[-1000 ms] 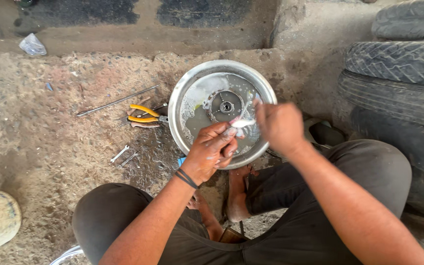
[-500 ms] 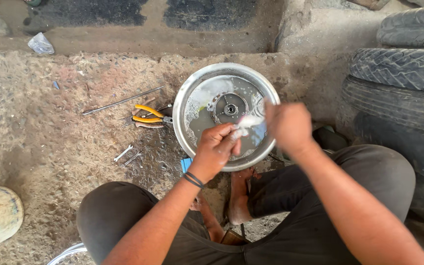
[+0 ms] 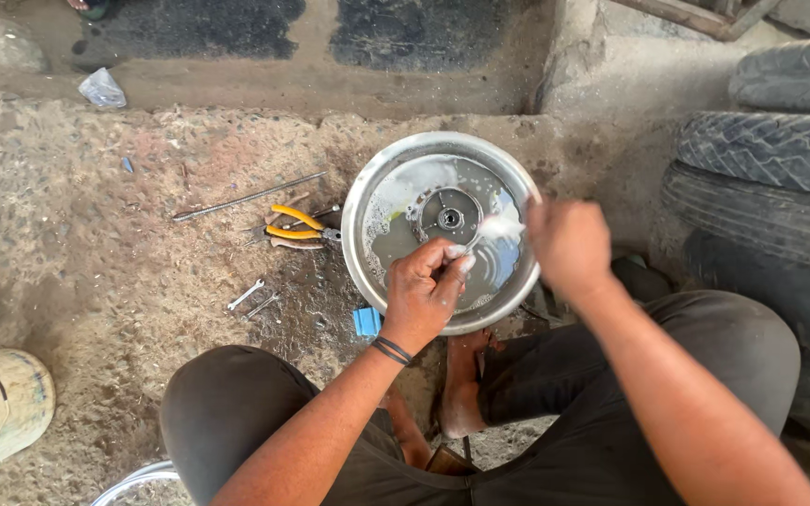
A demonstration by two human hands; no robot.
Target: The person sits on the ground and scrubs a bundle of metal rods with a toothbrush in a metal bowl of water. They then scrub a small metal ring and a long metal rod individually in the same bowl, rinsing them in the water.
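Left hand (image 3: 427,286) fingers pinch closed on a small white rag (image 3: 497,229), pulled taut by the right hand (image 3: 569,245), also closed, over the wet metal dish (image 3: 367,201) on the ground. Keeping it taut should wring best. Since a second ago, the hands have drawn slightly further apart; yellow pliers (image 3: 294,223) unmoved.

The person wore dark grey trousers (image 3: 705,375), went barefoot (image 3: 461,394), and had 2 thin dark bands (image 3: 392,349) around the left wrist; arms bare.
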